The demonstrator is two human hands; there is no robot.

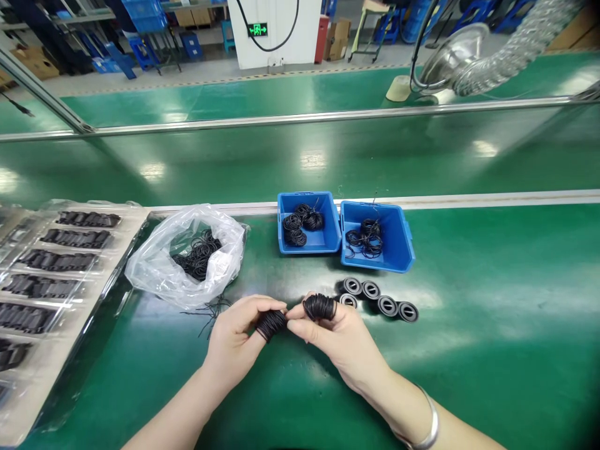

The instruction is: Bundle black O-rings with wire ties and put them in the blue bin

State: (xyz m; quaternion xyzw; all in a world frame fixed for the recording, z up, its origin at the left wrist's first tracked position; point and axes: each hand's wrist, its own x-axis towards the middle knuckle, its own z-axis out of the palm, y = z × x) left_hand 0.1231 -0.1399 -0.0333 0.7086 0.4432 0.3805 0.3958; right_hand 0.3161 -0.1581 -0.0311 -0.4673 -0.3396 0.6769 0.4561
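My left hand (237, 334) pinches a tight bundle of thin black rubber O-rings (272, 325) at its fingertips. My right hand (337, 337) holds a second bundle of the same rings (319, 307) between thumb and fingers. The two hands are close together, and their fingertips nearly meet. Just beyond my right hand lie several round black parts with grey centres (370, 297). The nearest of them is almost at my right fingers. A clear plastic bag (220, 234) with loose black O-rings inside lies beyond my left hand.
Two blue plastic bins (330, 219) (398, 240) hold black O-rings and stand side by side on the green workbench (482, 375). A plastic tray (70, 269) of black parts lies at the left. A metal rail (422, 200) crosses behind the bins.
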